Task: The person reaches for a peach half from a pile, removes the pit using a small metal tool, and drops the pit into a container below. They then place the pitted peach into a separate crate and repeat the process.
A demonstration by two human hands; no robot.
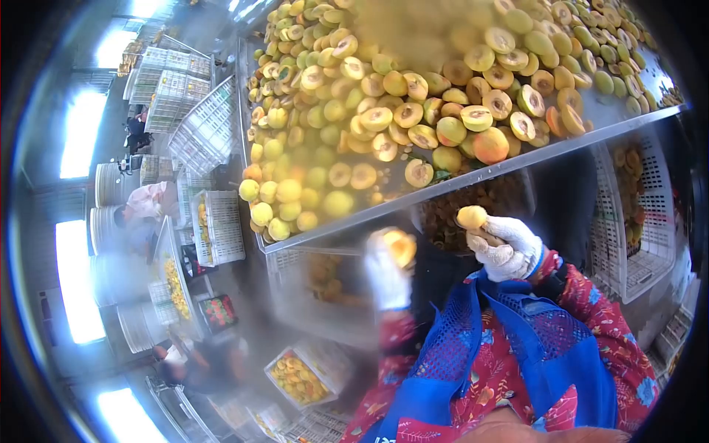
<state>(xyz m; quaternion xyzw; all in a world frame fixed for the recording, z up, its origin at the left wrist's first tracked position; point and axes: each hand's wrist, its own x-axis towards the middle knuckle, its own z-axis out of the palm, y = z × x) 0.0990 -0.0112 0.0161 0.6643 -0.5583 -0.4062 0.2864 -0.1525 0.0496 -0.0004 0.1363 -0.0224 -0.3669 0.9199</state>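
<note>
A metal table (476, 176) spans 12 to 2 o'clock, its halved fruit (499, 105) mixed with whole fruit (490, 146), suggesting a batch only partly split; a filled crate (331, 369) sits near 7. At 5, a blurred left hand (387, 277) grips an orange half (402, 248); toward 3, the right hand's (515, 251) gloved fingers clamp a yellow piece (472, 216).

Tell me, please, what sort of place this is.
Probably a fruit-processing workshop: cut fruit lies heaped on a large table, white crates stand stacked, and another crate holds yellow fruit.
</note>
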